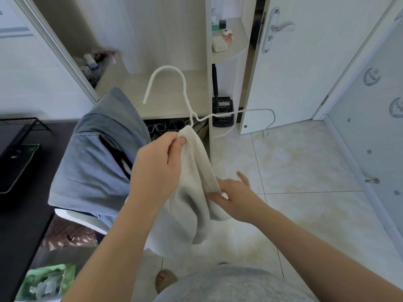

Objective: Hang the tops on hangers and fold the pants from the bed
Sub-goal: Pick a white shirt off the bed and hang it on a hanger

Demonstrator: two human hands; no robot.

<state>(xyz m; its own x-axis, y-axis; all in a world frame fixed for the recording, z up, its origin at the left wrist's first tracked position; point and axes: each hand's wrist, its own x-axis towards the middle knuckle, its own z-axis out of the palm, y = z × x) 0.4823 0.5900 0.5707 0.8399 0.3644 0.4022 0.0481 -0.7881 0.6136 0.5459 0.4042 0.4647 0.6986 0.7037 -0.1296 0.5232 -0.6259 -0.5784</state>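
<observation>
Hanging in progress: your left hand (161,158) pinches the neck of the cream top (196,171) against the white hanger (168,68), above the tiled floor (305,162). Your right hand (235,197) pinches a lower fold. One hanger arm juts bare, so the top appears half-mounted; a denim garment (98,149) waits nearby.

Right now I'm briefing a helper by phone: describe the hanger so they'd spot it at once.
Find the open wardrobe beside the white door. Before it, the left hand grips a cream top with the hanger poking out. It alone is thin, white and hooked.
</observation>
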